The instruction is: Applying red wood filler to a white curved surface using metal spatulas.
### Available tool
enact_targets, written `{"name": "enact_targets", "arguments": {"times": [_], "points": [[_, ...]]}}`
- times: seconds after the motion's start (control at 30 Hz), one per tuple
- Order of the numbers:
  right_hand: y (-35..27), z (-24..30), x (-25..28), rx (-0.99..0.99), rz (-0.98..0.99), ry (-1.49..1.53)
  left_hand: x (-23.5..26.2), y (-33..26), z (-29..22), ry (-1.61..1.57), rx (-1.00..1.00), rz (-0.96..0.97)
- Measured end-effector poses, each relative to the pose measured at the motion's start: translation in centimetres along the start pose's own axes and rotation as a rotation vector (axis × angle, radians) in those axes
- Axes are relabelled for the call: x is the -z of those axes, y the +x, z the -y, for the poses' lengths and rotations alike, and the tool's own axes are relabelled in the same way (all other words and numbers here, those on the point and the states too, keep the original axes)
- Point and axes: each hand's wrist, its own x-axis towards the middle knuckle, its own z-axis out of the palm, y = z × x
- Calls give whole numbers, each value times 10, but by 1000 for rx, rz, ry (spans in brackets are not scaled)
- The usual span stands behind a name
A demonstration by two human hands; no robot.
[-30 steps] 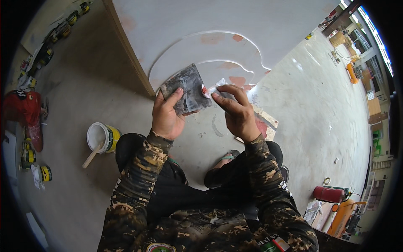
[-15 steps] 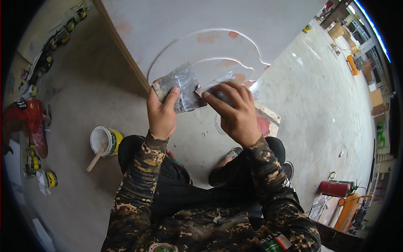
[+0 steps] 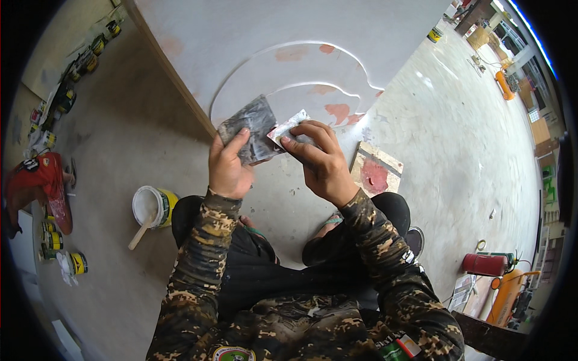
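Note:
My left hand [image 3: 230, 171] grips a flat, smeared dark-grey putty scraper [image 3: 256, 123], thumb on top and fingers beneath. Pinched in my right hand [image 3: 328, 165] is a smaller, pale metallic scraper [image 3: 291, 125], whose reddish-edged corner meets or overlaps the right edge of the grey one. Both are held above the floor, in front of a large grey-white panel [image 3: 241, 36] with curved raised moulding and pinkish-red filler patches. Right of my right hand, a wooden board [image 3: 392, 171] bears a spread of red putty [image 3: 374, 176].
An open bucket [image 3: 168, 207] with a wooden stick [image 3: 140, 234] stands by my left knee. At far left is a person in red [image 3: 45, 180] near several paint cans [image 3: 78, 263]. A red fire extinguisher [image 3: 484, 264] and an orange tank [image 3: 504, 298] lie at lower right.
My right hand has shifted slightly left and turned, so its scraper's pale face now shows. The left scraper has tilted a little. The red putty board is now less covered.

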Motion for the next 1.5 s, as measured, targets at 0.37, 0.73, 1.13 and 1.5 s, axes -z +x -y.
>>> {"name": "enact_targets", "arguments": {"times": [0.37, 0.73, 1.13, 1.5], "points": [[3, 8, 4, 55, 160, -397, 11, 0, -2, 668, -421, -26], [-6, -20, -2, -107, 89, -282, 2, -2, -13, 62, -169, -29], [10, 14, 0, -73, 0, -27, 0, -3, 0, 229, -307, -83], [11, 7, 9, -2, 71, -300, 8, -6, -6, 866, -580, 18]]}}
